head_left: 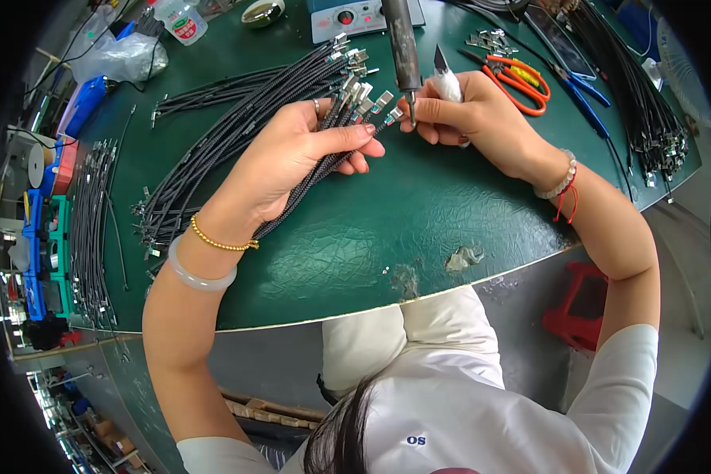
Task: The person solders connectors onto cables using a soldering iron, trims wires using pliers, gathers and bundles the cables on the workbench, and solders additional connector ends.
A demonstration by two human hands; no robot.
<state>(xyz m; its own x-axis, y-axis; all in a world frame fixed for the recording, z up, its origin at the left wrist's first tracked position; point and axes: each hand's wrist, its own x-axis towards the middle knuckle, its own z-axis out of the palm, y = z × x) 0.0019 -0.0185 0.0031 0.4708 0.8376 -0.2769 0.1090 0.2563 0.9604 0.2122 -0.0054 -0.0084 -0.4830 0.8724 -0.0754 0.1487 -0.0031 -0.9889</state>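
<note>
My left hand [312,150] is closed around a bundle of black braided cables [312,186], with small metal connectors [361,101] fanned out past the thumb. One connector [393,117] sticks out to the right, close to my right fingertips. My right hand [470,114] is closed on a craft knife [448,83] with a white wrapped handle, its blade pointing up and away. Its thumb and forefinger are beside the tip of a soldering iron [405,63], which hangs upright from above. Whether those fingertips also touch the connector or the iron, I cannot tell.
More cables [221,142] lie left of and behind my left hand, with other bundles [95,237] at far left and right. A blue soldering station [347,20], orange-handled pliers [517,83], blue-handled pliers [584,103], loose connectors [490,41] and a plastic bottle [180,20] stand or lie toward the back.
</note>
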